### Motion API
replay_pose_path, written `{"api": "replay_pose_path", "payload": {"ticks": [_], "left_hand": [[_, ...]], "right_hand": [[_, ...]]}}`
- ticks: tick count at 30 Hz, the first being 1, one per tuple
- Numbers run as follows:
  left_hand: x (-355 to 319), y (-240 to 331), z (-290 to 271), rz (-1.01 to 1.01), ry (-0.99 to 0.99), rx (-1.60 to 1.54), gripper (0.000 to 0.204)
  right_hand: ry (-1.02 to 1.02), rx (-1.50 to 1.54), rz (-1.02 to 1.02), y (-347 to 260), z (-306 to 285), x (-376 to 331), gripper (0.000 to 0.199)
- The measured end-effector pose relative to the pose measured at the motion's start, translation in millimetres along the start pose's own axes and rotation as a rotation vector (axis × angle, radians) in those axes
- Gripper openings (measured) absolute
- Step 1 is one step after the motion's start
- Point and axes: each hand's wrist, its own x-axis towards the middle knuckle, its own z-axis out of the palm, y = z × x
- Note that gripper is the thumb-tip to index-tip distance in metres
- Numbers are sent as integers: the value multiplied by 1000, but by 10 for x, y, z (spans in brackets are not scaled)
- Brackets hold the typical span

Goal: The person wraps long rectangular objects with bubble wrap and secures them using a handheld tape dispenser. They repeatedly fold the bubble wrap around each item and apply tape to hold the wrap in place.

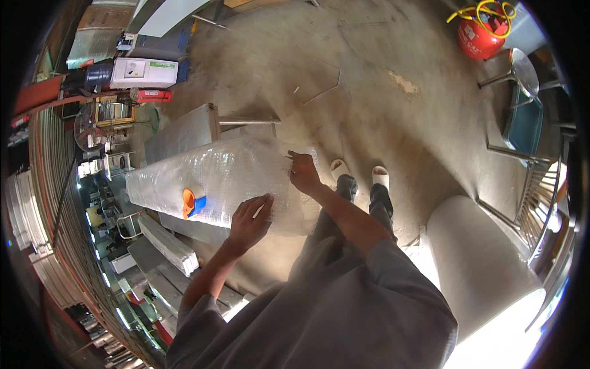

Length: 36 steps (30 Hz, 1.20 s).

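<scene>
A long piece covered in clear bubble wrap (227,163) lies across in front of me, its free end towards my legs. My left hand (251,221) rests on the near part of the wrap, fingers slightly bent and apart, with nothing held. Near the wrap's right end, my right hand (303,173) has its fingers curled and pinched at the film, the forefinger reaching forward. An orange and blue tape dispenser (193,203) sits on the wrap, left of my left hand. What the film covers is blurred by its shine.
A big roll of wrapping (479,264) stands on the right. Far right are a red tank with a yellow hose (480,38) and a round stool (523,69). A metal-topped bench (181,132) lies beyond the wrap; long pale profiles (166,243) are at the left.
</scene>
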Motion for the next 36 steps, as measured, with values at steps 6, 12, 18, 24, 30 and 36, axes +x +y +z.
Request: {"api": "replay_pose_path", "payload": {"ticks": [6, 12, 18, 24, 30, 36], "left_hand": [[328, -459, -374, 11, -139, -144, 69], [1079, -1061, -371, 32, -347, 55, 78], [1929, -1449, -147, -189, -968, -520, 56], [2131, -1769, 199, -20, -1304, -359, 40], [2342, -1777, 725, 375, -1192, -298, 29], [2092, -1923, 825, 290, -1354, -251, 35]], "right_hand": [[-46, 46, 87, -182, 146, -122, 23], [-112, 31, 146, -351, 220, -237, 36], [-35, 81, 173, -410, 287, -322, 58], [4, 101, 224, -425, 353, -377, 60], [49, 115, 246, -500, 385, -373, 60], [40, 217, 109, -349, 231, -401, 54]]}}
